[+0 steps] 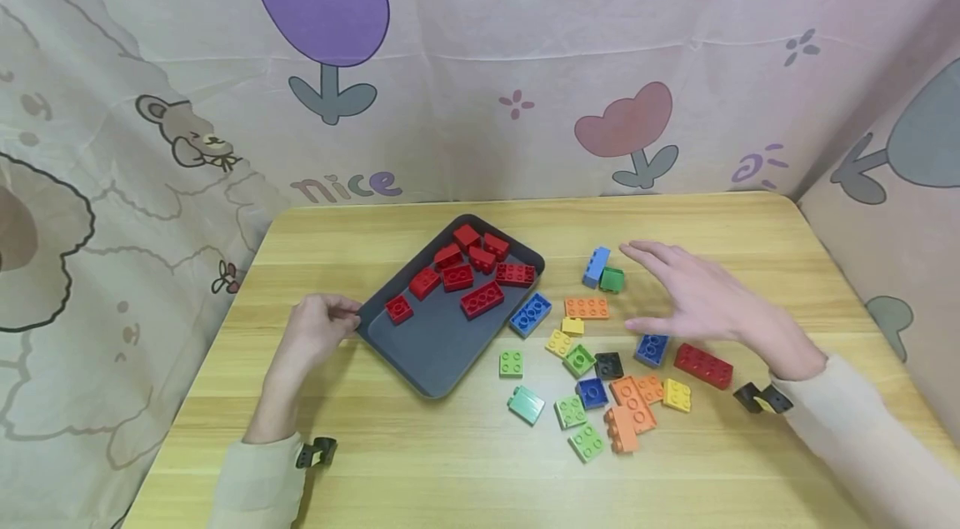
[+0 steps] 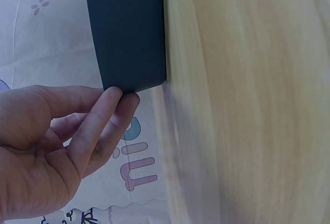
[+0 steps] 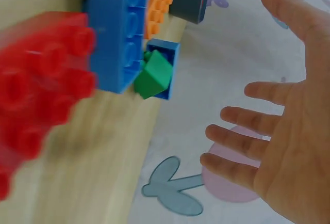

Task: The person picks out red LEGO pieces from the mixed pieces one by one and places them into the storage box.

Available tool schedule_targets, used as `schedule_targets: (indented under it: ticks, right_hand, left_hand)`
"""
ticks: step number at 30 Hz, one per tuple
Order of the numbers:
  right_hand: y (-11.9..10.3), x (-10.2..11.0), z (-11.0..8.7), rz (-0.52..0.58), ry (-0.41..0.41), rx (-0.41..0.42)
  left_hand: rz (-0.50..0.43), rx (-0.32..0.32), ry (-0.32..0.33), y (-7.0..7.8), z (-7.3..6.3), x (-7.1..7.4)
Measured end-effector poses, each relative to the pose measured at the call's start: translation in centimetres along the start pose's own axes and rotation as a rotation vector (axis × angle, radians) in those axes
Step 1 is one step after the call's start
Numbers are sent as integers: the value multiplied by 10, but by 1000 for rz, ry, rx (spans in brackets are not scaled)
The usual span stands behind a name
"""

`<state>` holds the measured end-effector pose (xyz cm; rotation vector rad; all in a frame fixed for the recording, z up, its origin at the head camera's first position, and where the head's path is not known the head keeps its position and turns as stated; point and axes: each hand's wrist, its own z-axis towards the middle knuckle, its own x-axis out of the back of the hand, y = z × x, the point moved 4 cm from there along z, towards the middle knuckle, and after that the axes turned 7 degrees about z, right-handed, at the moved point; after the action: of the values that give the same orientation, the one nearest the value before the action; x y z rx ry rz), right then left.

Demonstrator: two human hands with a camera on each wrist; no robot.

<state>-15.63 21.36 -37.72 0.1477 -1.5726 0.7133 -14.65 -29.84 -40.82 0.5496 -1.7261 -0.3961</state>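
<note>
My left hand (image 1: 318, 331) pinches the left corner of a dark grey tray (image 1: 420, 375); the left wrist view shows the fingertips (image 2: 114, 94) right at that corner. Several red toy bricks (image 1: 482, 300) lie in the tray, mostly toward its far end. Over the right side of the table, my right hand (image 1: 697, 291) is spread with fingers apart and holds nothing. Near its fingertips are a light blue brick (image 1: 597, 266) and a green brick (image 1: 611, 280). A dark blue brick (image 1: 652, 349) and a long red brick (image 1: 703, 366) lie close below the palm.
More bricks are scattered right of the tray: an orange one (image 1: 587, 309), a yellow one (image 1: 677, 396), a black one (image 1: 609, 366), a teal one (image 1: 527, 405) and several lime green ones. A blue brick (image 1: 530, 315) sits against the tray's right side. A patterned cloth (image 1: 465, 96) hangs behind the wooden table (image 1: 420, 462).
</note>
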Motion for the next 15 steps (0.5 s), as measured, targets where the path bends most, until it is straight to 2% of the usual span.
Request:
schedule_targets:
  ticks: [5, 15]
  right_hand:
    - [11, -8, -14, 6, 3, -52]
    - [29, -16, -39, -2, -49, -135]
  left_hand:
    - [0, 5, -3, 0, 0, -1]
    - [-2, 13, -13, 0, -1, 0]
